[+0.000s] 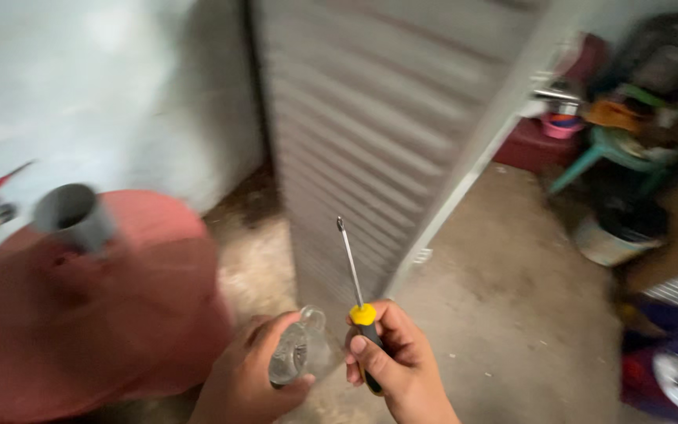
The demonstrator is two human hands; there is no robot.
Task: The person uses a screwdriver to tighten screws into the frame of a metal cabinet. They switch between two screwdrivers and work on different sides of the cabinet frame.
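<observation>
Right hand point(390, 357) grips a screwdriver point(352, 271) — shaft upright, tip far — just right of the clear fitting point(296, 349) clasped in the left hand point(249, 377).

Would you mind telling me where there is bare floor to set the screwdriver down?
Bare concrete floor lies right of the louvred door, before the white bucket. Crowded: the far right corner around the green chair, and the left, filled by the red drum with its grey pipe.

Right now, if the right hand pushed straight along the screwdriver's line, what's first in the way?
Probably the grey slatted door panel. The right hand points the screwdriver up and slightly left, its tip overlapping the slats; the gap between them is unclear.
</observation>
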